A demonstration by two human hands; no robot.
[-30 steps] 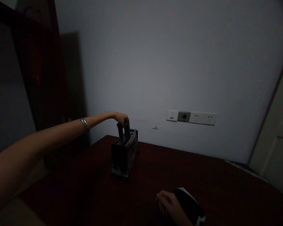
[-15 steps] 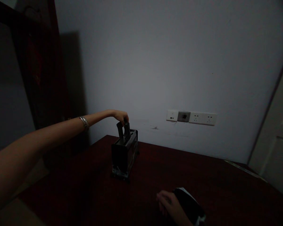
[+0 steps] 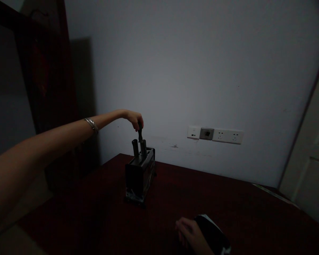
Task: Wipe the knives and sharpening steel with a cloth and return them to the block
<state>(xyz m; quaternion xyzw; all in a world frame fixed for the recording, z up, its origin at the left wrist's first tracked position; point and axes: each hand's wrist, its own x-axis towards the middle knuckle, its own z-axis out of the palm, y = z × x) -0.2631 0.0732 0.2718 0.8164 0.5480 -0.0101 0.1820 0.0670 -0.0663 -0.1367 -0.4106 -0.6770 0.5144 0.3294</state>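
Observation:
A dark knife block (image 3: 135,177) stands on the dark red table, with two black knife handles (image 3: 135,148) sticking up from its slots. Above it, my left hand (image 3: 135,119) is closed round the black handle of another knife (image 3: 140,135). A short length of that knife's blade shows over the block; the lower part is hidden in it or behind the other handles. At the bottom of the view my right hand (image 3: 188,231) rests on the table, fingers curled together with nothing visible in them. Beside it lies a flat black item with a whitish edge (image 3: 211,232).
The dark red table (image 3: 172,191) meets a pale wall with a row of sockets (image 3: 228,136). A light strip (image 3: 273,194) lies along the table's far right edge, near a white door (image 3: 312,166). Dark wooden furniture (image 3: 51,106) stands at the left.
My left hand has risen, lifting the knife partway up out of the block, so its handle now stands above the others. My right hand has stayed on the table.

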